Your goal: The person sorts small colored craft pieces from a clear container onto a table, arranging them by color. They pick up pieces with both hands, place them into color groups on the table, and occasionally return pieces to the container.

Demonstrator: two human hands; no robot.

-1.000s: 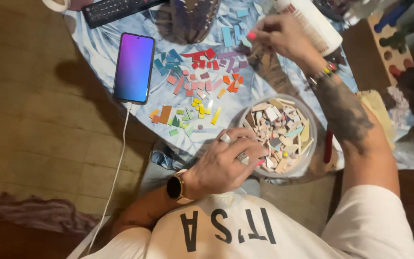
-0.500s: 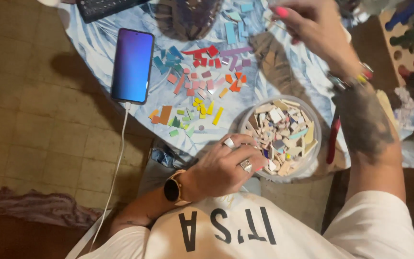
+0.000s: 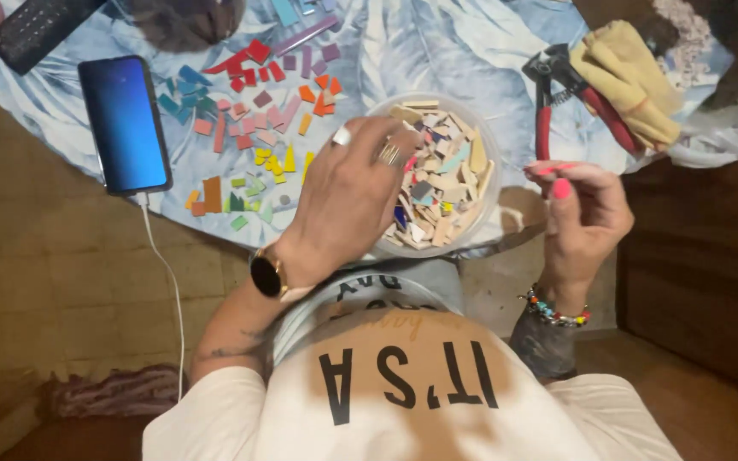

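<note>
White printed shirt, black wristwatch [image 3: 266, 274], beaded bracelet [image 3: 554, 311], rings [image 3: 389, 153].

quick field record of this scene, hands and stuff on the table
left hand: fingers in the clear bowl of tile pieces
right hand: raised beside the bowl, fingers curled, nothing visible in its grip
sorted coloured pieces: on the cloth, left of the bowl
phone: screen lit, cable attached
red-handled nippers: beside yellow gloves
</note>
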